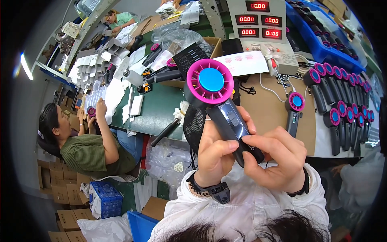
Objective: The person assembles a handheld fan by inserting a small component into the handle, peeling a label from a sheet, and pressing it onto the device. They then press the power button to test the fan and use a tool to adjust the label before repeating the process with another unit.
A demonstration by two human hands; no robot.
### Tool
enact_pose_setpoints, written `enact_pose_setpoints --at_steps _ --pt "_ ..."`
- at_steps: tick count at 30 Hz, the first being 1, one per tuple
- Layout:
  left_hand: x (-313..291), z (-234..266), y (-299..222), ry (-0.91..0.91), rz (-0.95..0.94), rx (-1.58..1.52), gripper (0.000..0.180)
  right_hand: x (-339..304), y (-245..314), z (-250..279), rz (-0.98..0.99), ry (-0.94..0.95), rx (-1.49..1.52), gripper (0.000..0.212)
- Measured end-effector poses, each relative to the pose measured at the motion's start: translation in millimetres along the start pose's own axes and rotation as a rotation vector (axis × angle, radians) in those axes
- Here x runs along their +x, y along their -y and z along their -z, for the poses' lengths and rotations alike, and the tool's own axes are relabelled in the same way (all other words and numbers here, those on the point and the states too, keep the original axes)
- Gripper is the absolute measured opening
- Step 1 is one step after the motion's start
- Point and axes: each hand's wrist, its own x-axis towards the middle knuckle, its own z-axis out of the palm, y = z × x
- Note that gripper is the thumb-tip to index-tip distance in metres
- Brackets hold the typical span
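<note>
A handheld fan (210, 85) with a black handle, a magenta front ring and a blue centre is held up before me. My left hand (211, 155) is wrapped round the back of its handle, thumb near the lower end. My right hand (279, 157) grips that lower end, its fingertips on the handle's front face. The fan tilts, with its head up and to the left. Another fan of the same kind (296, 103) lies on the brown cardboard sheet (258, 97) to the right, a white cable beside its head.
Several matching fans (342, 109) lie in rows at the right. A tester with red digit displays (260, 26) stands at the back, near a blue crate (334, 44) of fan parts. At left, a seated co-worker (88, 145) handles a fan. A black mesh pouch (195, 125) hangs behind my fan.
</note>
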Motion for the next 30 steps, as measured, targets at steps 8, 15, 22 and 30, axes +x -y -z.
enact_pose_setpoints --at_steps 8,15,22,30 --pt "-1 5 -4 0.14 0.04 0.083 0.056 -4 -8 0 0.009 -0.026 0.048 0.031" --pt "-6 -10 2 -0.018 -0.087 0.189 0.061 -6 -12 4 0.03 0.049 0.032 0.041" --pt "-3 -2 6 0.185 -0.096 0.009 0.068 -4 -16 13 -0.081 0.192 0.07 0.054" --pt "-3 -2 4 0.169 -0.129 0.09 0.067 -11 -19 3 -0.073 0.101 0.11 0.055"
